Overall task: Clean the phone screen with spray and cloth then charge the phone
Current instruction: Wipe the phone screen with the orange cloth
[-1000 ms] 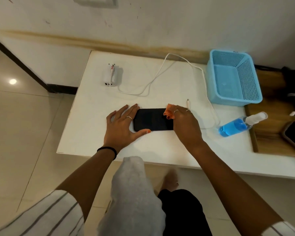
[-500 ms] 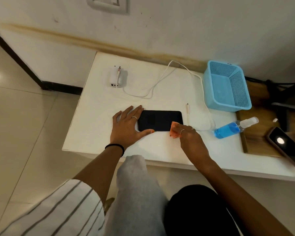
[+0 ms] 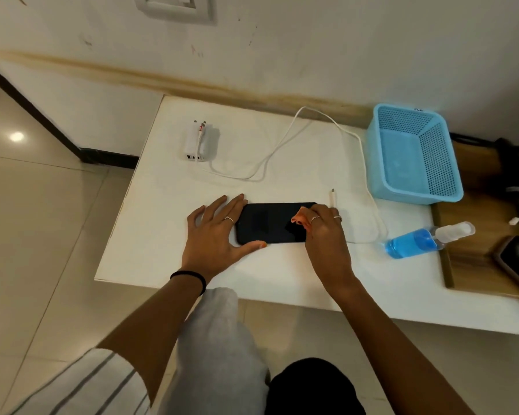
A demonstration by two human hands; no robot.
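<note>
**Wiping step in hand, charging yet to come**

The phone lay face up on the white table. The left hand was spread flat, fingers and thumb bracing the phone's left end without gripping it. The right hand pinched a small orange cloth against the screen's right part — the wiping stage, by my reading. The spray bottle lay on its side to the right. Next, I judged, came setting the cloth aside and taking the cable plug — just beside the phone — to its port.
</note>
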